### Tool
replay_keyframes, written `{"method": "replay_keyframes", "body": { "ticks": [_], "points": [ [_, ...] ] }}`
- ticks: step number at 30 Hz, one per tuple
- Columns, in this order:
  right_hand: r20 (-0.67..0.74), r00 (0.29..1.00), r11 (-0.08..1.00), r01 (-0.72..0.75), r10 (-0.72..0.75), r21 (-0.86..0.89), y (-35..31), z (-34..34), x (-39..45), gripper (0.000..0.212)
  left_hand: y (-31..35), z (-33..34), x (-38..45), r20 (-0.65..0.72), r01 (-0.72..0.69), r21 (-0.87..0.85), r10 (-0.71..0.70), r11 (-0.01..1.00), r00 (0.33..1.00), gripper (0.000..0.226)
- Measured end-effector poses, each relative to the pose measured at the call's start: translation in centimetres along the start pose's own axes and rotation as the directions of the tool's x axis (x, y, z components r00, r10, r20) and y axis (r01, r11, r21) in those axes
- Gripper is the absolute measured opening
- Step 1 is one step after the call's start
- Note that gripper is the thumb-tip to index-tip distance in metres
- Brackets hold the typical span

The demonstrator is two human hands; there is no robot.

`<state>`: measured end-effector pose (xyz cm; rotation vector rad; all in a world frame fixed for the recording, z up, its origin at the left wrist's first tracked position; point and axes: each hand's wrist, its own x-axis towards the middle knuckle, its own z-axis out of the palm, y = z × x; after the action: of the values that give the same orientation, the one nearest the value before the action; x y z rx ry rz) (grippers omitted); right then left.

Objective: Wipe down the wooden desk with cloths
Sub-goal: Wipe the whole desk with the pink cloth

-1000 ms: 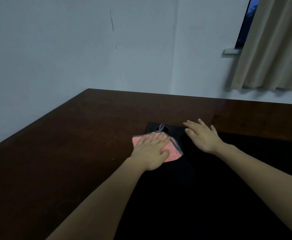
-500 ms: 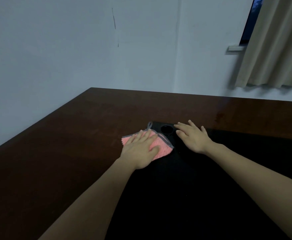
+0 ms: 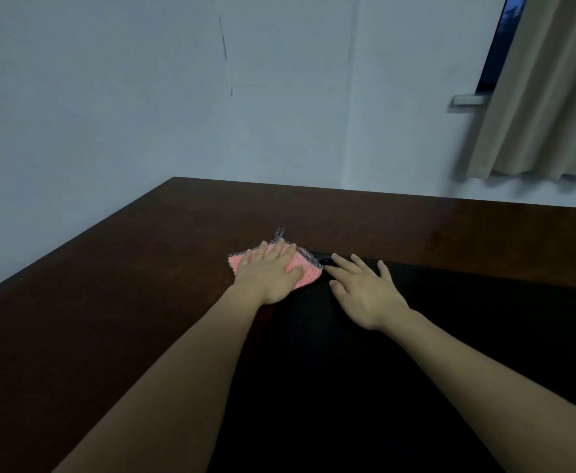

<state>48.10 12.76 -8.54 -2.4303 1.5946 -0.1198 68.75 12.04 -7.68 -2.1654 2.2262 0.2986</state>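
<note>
Dark brown wooden desk (image 3: 116, 302) is meeting pale walls; on it, the left hand (image 3: 269, 274) is pressing flat, fingers straight, on a pink grey-edged cloth (image 3: 305, 273), while the right hand (image 3: 365, 291) is resting open on a black mat (image 3: 450, 370).

Cloth (image 3: 305, 271) on desk (image 3: 109, 302), left of mat (image 3: 450, 336).

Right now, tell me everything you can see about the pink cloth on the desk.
The pink cloth looks like soft, nubby terry, edged in grey-and-white stitching, with a small grey hanging loop at its far corner. It lies flat on the dark wooden desk, its right edge over the corner of a black mat. The left hand presses on it with straight fingers, covering most of it.
</note>
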Motion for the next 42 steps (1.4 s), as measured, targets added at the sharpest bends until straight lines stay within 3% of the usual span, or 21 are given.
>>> {"method": "replay_keyframes", "body": {
  "ticks": [9,15,22,25,28,31,35,39,42],
  "points": [
    [-0.004,1.000,1.000,0.004,-0.004,0.003,-0.4,-0.2,-0.5,0.050,-1.5,1.5,-8.5,-0.006,-0.135,0.057,0.136,0.989,0.991,0.065],
    [0.045,0.999,0.999,0.012,-0.011,-0.039,-0.4,-0.5,-0.7,0.053,-3.9,1.5,-12.8,0.041,-0.195,0.076,0.192,0.978,0.980,0.103],
    [0.125,0.992,0.994,0.036,-0.023,-0.104,-0.7,-0.9,-0.4,0.057,-3.6,-0.3,-4.4,0.006,0.099,0.040,-0.099,0.994,0.995,0.074],
    [0.135,0.991,0.994,0.036,-0.021,-0.106,-0.8,-0.8,-0.5,0.057,-2.8,-0.2,-2.3,0.011,0.151,0.027,-0.151,0.988,0.988,0.071],
    [0.132,0.991,0.994,0.037,-0.023,-0.100,-1.0,-0.8,-0.5,0.057,-2.4,-0.4,-3.7,0.031,0.093,0.050,-0.094,0.994,0.995,0.067],
    [0.137,0.990,0.994,0.037,-0.023,-0.098,-1.0,-0.9,-0.7,0.056,-2.6,0.2,-7.7,0.072,-0.061,0.078,0.055,0.995,0.996,0.065],
    [0.137,0.990,0.995,0.036,-0.023,-0.092,-0.8,-0.7,-0.7,0.056,-4.6,1.4,-13.1,0.078,-0.226,0.106,0.219,0.968,0.973,0.076],
    [0.131,0.991,0.996,0.033,-0.021,-0.088,-0.8,-0.7,-0.6,0.056,-6.0,0.7,-12.6,0.094,-0.196,0.106,0.186,0.975,0.978,0.081],
    [0.136,0.991,0.996,0.027,-0.015,-0.087,-0.7,-0.7,-0.5,0.056,-5.9,-0.2,-8.8,0.085,-0.087,0.107,0.078,0.990,0.993,0.070]
  ]
}}
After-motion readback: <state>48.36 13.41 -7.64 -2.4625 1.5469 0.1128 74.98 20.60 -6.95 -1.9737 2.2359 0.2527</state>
